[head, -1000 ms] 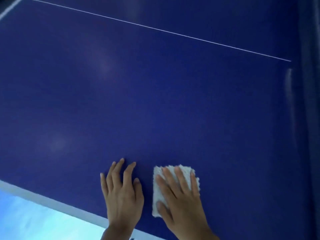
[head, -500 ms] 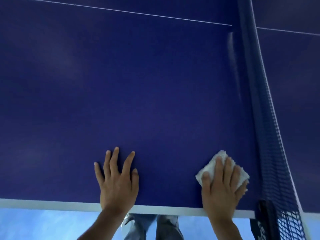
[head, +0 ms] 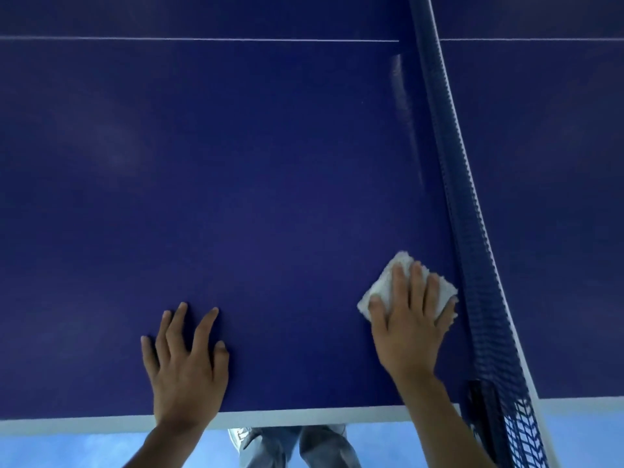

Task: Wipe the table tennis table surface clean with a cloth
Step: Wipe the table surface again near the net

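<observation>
The dark blue table tennis table (head: 256, 184) fills the view, with a white edge stripe along its near side. A small folded white cloth (head: 388, 282) lies on the surface close to the net. My right hand (head: 410, 325) presses flat on the cloth with straight fingers, covering most of it. My left hand (head: 185, 366) rests flat on the bare table near the front edge, fingers spread, holding nothing.
The blue net (head: 472, 231) with its white top band runs from the top right down to a black clamp (head: 479, 403) at the table's edge. A white centre line (head: 202, 39) crosses the far surface. Below the edge I see a blue floor and legs in jeans.
My right hand has slid the cloth rightward from beside my left hand to just short of the net, then slightly away from me. My left hand stayed flat near the edge.
</observation>
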